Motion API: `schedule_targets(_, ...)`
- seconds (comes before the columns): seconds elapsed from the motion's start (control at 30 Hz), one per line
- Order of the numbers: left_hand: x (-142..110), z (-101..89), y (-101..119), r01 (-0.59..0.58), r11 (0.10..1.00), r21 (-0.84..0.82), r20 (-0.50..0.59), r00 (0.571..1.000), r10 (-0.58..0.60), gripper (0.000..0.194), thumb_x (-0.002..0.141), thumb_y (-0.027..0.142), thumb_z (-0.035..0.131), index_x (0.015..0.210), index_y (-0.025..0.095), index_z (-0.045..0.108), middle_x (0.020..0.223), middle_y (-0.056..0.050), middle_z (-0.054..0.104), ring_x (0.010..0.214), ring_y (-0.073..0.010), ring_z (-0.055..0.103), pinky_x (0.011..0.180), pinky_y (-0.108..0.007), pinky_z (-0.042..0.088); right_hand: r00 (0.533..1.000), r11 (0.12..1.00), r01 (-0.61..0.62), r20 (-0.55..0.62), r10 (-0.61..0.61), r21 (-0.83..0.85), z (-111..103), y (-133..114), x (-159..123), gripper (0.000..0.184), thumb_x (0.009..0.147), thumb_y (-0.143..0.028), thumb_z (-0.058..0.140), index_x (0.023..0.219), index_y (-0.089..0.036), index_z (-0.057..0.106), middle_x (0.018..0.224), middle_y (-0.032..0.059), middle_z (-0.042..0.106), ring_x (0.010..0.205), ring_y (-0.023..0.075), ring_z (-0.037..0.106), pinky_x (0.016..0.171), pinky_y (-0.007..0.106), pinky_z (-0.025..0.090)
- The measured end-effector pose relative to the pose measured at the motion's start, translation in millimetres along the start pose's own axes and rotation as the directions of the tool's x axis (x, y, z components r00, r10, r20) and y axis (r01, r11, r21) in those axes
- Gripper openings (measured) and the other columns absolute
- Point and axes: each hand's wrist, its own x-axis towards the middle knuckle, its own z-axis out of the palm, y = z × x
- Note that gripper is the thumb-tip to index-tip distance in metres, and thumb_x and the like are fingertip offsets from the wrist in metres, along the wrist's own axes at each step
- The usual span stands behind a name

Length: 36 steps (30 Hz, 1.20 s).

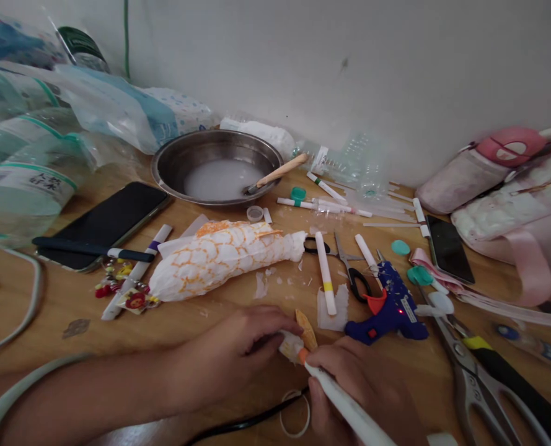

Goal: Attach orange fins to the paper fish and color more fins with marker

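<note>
My left hand [256, 341] is closed, pinching a small whitish papery piece [290, 347]. In my right hand [368, 384] is a white marker [344, 402] with an orange band, its front end pointing at that piece. A small orange-coloured piece [307, 329] is just beyond my fingertips. Farther back lies a white fish-shaped model [224, 257] with orange scale lines on its side and an orange fin on top. A white marker with a yellow band [325, 272] and a blue glue gun [391, 303], its red light lit, lie beyond my right hand.
A metal bowl [217, 139] of whitish liquid holds a wooden-handled brush [279, 170]. Black-handled scissors [344, 254] and large shears [470, 365] lie to the right. Phones [108, 220], plastic bottles [28, 179] and a pink-lidded bottle [480, 161] surround the work. A black cord [247, 421] runs in front.
</note>
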Motion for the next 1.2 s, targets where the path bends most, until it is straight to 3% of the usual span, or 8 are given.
schedule_targets(0.1, -0.2, 0.4, -0.8, -0.008, 1.000, -0.010, -0.001, 1.000, 0.008, 0.027, 0.090, 0.007, 0.046, 0.105, 0.015, 0.067, 0.102, -0.007, 0.072, 0.095, -0.0157, 0.066, 0.086, -0.025, 0.050, 1.000, 1.000, -0.009, 0.021, 0.008, 0.021, 0.5, 0.4, 2.1, 0.010, 0.085, -0.015, 0.046, 0.087, -0.021, 0.054, 0.065, -0.0006, 0.060, 0.057, 0.0155, 0.057, 0.052, 0.026, 0.045)
schedule_targets(0.27, 0.7, -0.9, 2.1, 0.011, 1.000, 0.000, 0.033, 0.999, -0.011, 0.028, 0.090, 0.007, 0.046, 0.105, 0.017, 0.067, 0.099, -0.006, 0.071, 0.092, -0.0162, 0.066, 0.083, -0.025, 0.051, 0.996, 1.000, 0.024, -0.082, -0.023, 0.011, 6.9, -0.6, 5.0, 0.012, 0.085, -0.016, 0.043, 0.087, -0.021, 0.054, 0.061, -0.0014, 0.058, 0.052, 0.0149, 0.054, 0.048, 0.026, 0.042)
schedule_targets(0.4, 1.8, -1.4, 3.1, 0.006, 1.000, -0.012, 0.025, 1.000, -0.006, 0.028, 0.090, 0.007, 0.047, 0.106, 0.016, 0.068, 0.100, -0.007, 0.072, 0.093, -0.0169, 0.066, 0.085, -0.026, 0.050, 0.999, 1.000, 0.019, -0.045, -0.019, -0.005, 9.4, -0.9, 4.6, 0.010, 0.085, -0.016, 0.046, 0.088, -0.020, 0.054, 0.062, -0.0010, 0.060, 0.055, 0.0149, 0.056, 0.051, 0.026, 0.043)
schedule_targets(0.7, 2.3, -2.1, 3.4, 0.016, 1.000, -0.008, 0.043, 0.999, -0.016, 0.027, 0.090, 0.008, 0.047, 0.107, 0.013, 0.068, 0.101, -0.009, 0.072, 0.094, -0.0182, 0.067, 0.085, -0.027, 0.051, 0.992, 0.998, 0.039, -0.122, -0.045, -0.051, 15.1, -6.3, 8.7, 0.014, 0.084, -0.014, 0.043, 0.087, -0.020, 0.055, 0.060, -0.0014, 0.057, 0.051, 0.0147, 0.051, 0.049, 0.026, 0.039)
schedule_targets(0.9, -0.2, -1.1, 2.6, 0.048, 0.999, 0.003, -0.009, 0.999, -0.048, 0.031, 0.089, 0.009, 0.046, 0.111, 0.015, 0.066, 0.104, -0.008, 0.072, 0.095, -0.0181, 0.068, 0.086, -0.027, 0.052, 0.987, 0.998, 0.032, -0.156, -0.040, -0.054, 15.4, -5.5, 9.2, 0.013, 0.084, -0.015, 0.043, 0.085, -0.019, 0.056, 0.060, -0.0006, 0.059, 0.052, 0.0151, 0.054, 0.049, 0.026, 0.040)
schedule_targets(1.03, -1.2, 0.9, 1.2, 0.056, 0.998, -0.001, -0.019, 0.998, -0.056, 0.031, 0.089, 0.011, 0.045, 0.112, 0.019, 0.064, 0.106, -0.006, 0.073, 0.096, -0.0172, 0.067, 0.087, -0.027, 0.052, 0.983, 0.992, 0.099, -0.145, -0.110, -0.080, 13.8, -5.2, 10.7, 0.016, 0.084, -0.012, 0.043, 0.089, -0.018, 0.056, 0.063, -0.0004, 0.063, 0.050, 0.0142, 0.055, 0.049, 0.026, 0.041)
schedule_targets(1.2, -1.4, 0.8, 0.9, 0.092, 0.996, 0.006, -0.003, 0.996, -0.092, 0.031, 0.089, 0.011, 0.046, 0.112, 0.015, 0.065, 0.106, -0.007, 0.072, 0.095, -0.0181, 0.067, 0.086, -0.028, 0.052, 0.990, 0.997, 0.027, -0.139, -0.036, -0.069, 13.2, -3.9, 12.0, 0.011, 0.082, -0.015, 0.045, 0.084, -0.020, 0.054, 0.058, -0.0015, 0.060, 0.050, 0.0145, 0.055, 0.048, 0.025, 0.041)
